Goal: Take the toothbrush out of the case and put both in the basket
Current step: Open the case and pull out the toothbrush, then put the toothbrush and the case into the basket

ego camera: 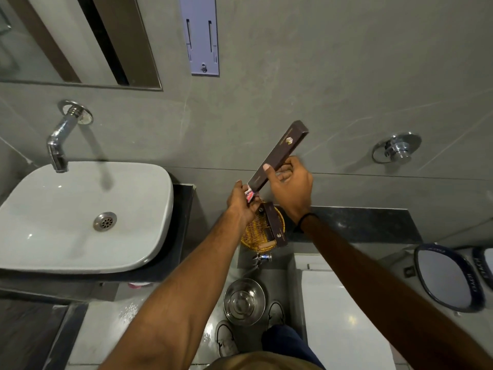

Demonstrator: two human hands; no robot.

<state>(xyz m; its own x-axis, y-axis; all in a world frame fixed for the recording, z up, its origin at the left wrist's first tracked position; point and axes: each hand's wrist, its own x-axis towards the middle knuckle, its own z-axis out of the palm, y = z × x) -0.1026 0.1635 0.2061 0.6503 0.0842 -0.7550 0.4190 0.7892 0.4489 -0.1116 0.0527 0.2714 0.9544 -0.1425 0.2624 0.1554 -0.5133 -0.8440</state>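
A long dark brown toothbrush case with a gold logo is held slanted above the counter, its far end up toward the wall. My right hand grips it around the middle. My left hand pinches a small red-and-white item sticking out of the case's lower end; I cannot tell whether it is the toothbrush. Directly below sits a round wicker basket holding dark brown boxes and a pale roll.
A white basin with a chrome tap stands at the left on the dark counter. A wall valve is at the right. Below are a steel bucket, a toilet and blue-rimmed tubs.
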